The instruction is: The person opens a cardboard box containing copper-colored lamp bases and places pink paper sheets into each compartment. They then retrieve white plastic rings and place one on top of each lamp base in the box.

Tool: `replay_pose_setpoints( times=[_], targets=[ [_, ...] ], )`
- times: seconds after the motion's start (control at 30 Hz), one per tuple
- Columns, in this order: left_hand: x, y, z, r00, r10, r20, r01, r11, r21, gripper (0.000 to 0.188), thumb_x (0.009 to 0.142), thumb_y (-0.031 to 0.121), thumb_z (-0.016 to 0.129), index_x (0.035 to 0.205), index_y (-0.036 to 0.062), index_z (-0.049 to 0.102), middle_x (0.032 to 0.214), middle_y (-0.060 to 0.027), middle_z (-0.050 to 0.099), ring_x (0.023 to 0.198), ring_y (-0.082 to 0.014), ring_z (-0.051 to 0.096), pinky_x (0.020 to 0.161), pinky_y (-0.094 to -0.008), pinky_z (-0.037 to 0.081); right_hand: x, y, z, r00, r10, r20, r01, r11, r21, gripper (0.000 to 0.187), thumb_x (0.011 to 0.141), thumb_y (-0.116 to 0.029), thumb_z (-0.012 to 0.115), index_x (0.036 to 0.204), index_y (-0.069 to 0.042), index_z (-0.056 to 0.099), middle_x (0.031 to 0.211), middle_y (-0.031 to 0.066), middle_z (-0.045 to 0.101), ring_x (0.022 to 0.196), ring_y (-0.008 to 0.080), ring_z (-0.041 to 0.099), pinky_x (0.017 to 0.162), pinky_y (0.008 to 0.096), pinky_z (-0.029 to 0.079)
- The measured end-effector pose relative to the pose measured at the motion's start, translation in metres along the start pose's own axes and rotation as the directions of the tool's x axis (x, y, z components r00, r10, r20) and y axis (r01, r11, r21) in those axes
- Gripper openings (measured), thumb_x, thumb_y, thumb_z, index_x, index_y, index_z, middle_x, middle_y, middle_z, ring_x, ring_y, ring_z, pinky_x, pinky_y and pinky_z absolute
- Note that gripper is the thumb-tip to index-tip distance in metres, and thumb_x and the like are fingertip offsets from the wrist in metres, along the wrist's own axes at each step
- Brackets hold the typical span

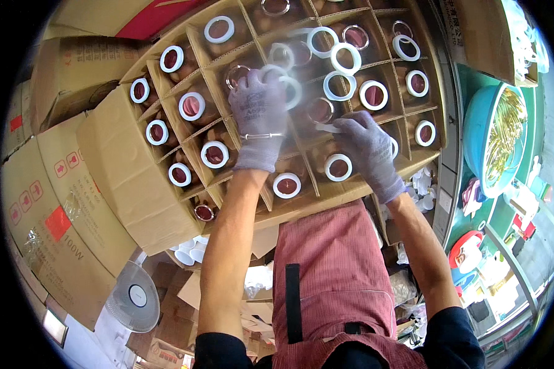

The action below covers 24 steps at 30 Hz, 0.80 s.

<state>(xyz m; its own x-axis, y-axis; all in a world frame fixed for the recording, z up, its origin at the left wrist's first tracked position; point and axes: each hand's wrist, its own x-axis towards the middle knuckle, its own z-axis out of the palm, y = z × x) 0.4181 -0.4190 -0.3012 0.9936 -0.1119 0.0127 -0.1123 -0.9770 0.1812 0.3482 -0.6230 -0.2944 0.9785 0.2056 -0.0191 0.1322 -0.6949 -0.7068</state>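
Observation:
A large open carton (345, 195) is split into cells by cardboard dividers (194, 42). Its cells hold clear containers with round reddish mouths, many topped by a white ring (215, 154); others, like the rimmed mouth (321, 110), carry no white ring. Loose white rings (346, 58) lie across the far dividers. My left hand (256, 117), gloved in light purple, has its fingers bent against a white plastic ring (291, 93) beside a bare mouth; its fingertips are partly hidden. Between the thumb and fingers of my gloved right hand (366, 144), a white plastic ring (327, 128) is pinched above the near cells.
Stacked cartons (68, 190) stand at the left, with a grey fan (135, 296) below them. To the right, a blue basin (479, 138) of gold-coloured thin pieces sits on a green surface. White cups (188, 253) lie under the carton's near edge.

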Motion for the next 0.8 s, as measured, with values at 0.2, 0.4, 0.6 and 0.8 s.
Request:
replay_pose_setpoints(
  times=[0.2, 0.4, 0.6, 0.8],
  targets=[
    [-0.024, -0.019, -0.03, 0.977, -0.21, -0.016, 0.164, 0.803, -0.574, 0.028, 0.086, 0.024, 0.063, 0.109, 0.0067, 0.067, 0.096, -0.0159, 0.067, 0.086, -0.033, 0.064, 0.077, -0.0386, 0.05, 0.034, -0.001, 0.02, 0.99, 0.115, 0.081, -0.106, 0.989, -0.108, 0.026, 0.085, -0.013, 0.061, 0.11, -0.019, 0.057, 0.09, 0.0115, 0.061, 0.077, 0.0321, 0.066, 0.063, 0.0413, 0.053],
    [-0.093, -0.024, -0.047, 0.815, -0.481, 0.324, 0.532, 0.399, -0.746, 0.036, 0.092, 0.026, 0.063, 0.119, 0.0012, 0.063, 0.087, -0.0073, 0.069, 0.073, -0.011, 0.061, 0.067, -0.0258, 0.049, 0.044, 0.011, 0.031, 1.0, -0.027, 0.004, 0.027, 0.96, -0.279, 0.033, 0.082, -0.005, 0.06, 0.114, -0.016, 0.057, 0.103, 0.0139, 0.055, 0.08, 0.0355, 0.063, 0.065, 0.0425, 0.053],
    [-0.15, -0.015, -0.044, 0.782, -0.422, 0.459, 0.534, 0.072, -0.843, 0.058, 0.089, 0.041, 0.063, 0.128, -0.0019, 0.054, 0.104, -0.0047, 0.062, 0.074, -0.0073, 0.053, 0.062, -0.0217, 0.047, 0.021, -0.006, 0.028, 0.987, 0.042, 0.156, 0.029, 0.906, -0.421, 0.051, 0.079, -0.001, 0.056, 0.129, -0.003, 0.044, 0.102, 0.0145, 0.054, 0.091, 0.0329, 0.062, 0.067, 0.0406, 0.056],
    [-0.173, -0.024, -0.031, 0.767, -0.392, 0.508, 0.481, -0.173, -0.86, 0.071, 0.086, 0.045, 0.067, 0.128, -0.0087, 0.048, 0.109, -0.0068, 0.059, 0.082, -0.0107, 0.05, 0.077, -0.0233, 0.044, 0.02, -0.014, 0.029, 0.991, 0.043, 0.125, 0.04, 0.802, -0.596, 0.054, 0.077, -0.002, 0.058, 0.13, -0.005, 0.045, 0.105, 0.0124, 0.052, 0.093, 0.028, 0.06, 0.072, 0.0364, 0.055]
  ],
)
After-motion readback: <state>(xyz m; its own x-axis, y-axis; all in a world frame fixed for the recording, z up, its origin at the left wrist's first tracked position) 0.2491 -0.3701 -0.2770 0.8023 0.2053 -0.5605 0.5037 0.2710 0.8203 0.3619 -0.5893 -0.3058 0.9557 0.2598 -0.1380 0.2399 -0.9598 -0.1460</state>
